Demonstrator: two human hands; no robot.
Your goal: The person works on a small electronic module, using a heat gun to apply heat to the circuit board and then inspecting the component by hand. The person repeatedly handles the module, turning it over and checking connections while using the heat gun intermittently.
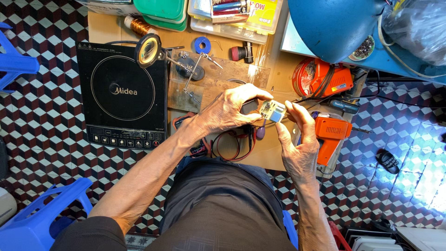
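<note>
Since the left hand [230,109] and right hand [297,139] only pinch the small circuit board [272,111] by its edges, it could slip toward 6 o'clock onto the red leads [232,146].

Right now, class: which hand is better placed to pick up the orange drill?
Probably the right hand: the orange drill lies right beside it, while the left hand sits across the small circuit board both hold.

Bright, warm, evenly lit; sharp focus across the centre. Bluish-white glare patch on floor tiles [418,172] lower right. Soft shadows under hands. Wide-angle bending at edges; blue lamp shade [334,28] slightly soft.
</note>
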